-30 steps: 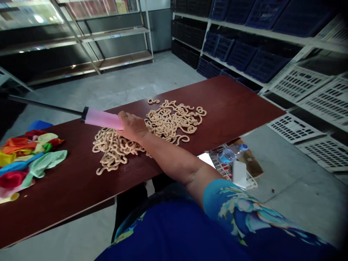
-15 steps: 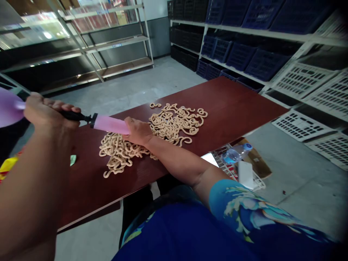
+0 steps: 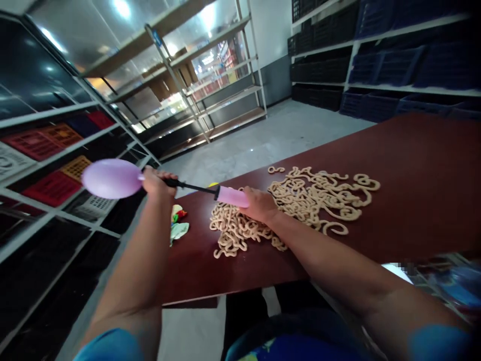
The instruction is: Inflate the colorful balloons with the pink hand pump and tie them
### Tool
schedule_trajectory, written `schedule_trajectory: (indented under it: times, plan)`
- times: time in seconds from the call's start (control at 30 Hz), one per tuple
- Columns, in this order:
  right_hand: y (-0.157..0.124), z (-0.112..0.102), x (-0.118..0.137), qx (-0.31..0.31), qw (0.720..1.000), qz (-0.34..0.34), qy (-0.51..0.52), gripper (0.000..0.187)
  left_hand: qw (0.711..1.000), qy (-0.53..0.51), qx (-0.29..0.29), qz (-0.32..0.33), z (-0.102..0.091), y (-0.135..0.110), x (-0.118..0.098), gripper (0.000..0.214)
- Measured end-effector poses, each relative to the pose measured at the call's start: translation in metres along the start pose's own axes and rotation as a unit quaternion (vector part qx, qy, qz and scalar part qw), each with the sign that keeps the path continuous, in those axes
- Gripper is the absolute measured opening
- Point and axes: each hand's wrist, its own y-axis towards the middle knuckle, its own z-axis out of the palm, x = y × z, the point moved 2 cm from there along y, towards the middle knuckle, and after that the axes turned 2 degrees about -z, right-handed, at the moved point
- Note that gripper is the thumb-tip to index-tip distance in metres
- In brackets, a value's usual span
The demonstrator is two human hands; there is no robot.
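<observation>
A pink balloon pump (image 3: 233, 197) spans the space between my hands above the table, its thin black rod drawn out. My left hand (image 3: 160, 181) is closed around its black end and the neck of an inflated purple balloon (image 3: 111, 179). My right hand (image 3: 260, 204) grips the far end of the pink barrel, just over a pile of beige, curly, cord-like pieces (image 3: 300, 203). Several limp coloured pieces (image 3: 179, 230), pale green, red and yellow, lie on the table near my left forearm; their kind is unclear.
The dark red table (image 3: 406, 165) stretches off to the right. Shelves with red and orange crates (image 3: 52, 145) rise at left, a metal rack (image 3: 210, 100) at the back, and dark blue crates (image 3: 387, 65) at right. Blurred items (image 3: 454, 283) sit beside the table's near right edge.
My view has swung left and up, bringing the whole balloon into sight. More of the pump's rod shows, with my hands farther apart along it. Both hands keep their hold.
</observation>
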Motion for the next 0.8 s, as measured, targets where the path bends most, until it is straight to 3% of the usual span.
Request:
schedule_trajectory:
  times: [0.17, 0.3, 0.4, 0.67, 0.73, 0.8]
  plan:
    - [-0.003, 0.000, 0.001, 0.004, 1.000, -0.001, -0.023, 0.040, 0.995, -0.058, -0.013, -0.075, 0.006, -0.040, 0.063, 0.036]
    - [-0.004, -0.003, 0.004, 0.013, 0.999, 0.004, -0.034, 0.039, 0.993, -0.081, 0.017, -0.088, 0.010, -0.053, 0.080, 0.038]
    - [-0.003, -0.005, 0.008, 0.022, 0.999, -0.001, -0.030, 0.043, 0.995, -0.065, 0.017, -0.080, 0.006, -0.045, 0.062, 0.038]
    - [0.001, -0.001, 0.008, 0.000, 1.000, -0.028, 0.006, 0.034, 0.999, -0.044, -0.002, -0.006, -0.011, 0.008, -0.038, 0.036]
    - [0.001, 0.000, 0.007, -0.011, 1.000, -0.025, 0.006, 0.036, 0.999, -0.042, -0.003, -0.002, -0.012, 0.013, -0.043, 0.036]
    - [0.000, 0.000, 0.006, -0.013, 1.000, -0.021, -0.002, 0.037, 0.999, -0.042, -0.004, -0.009, -0.012, 0.011, -0.032, 0.038]
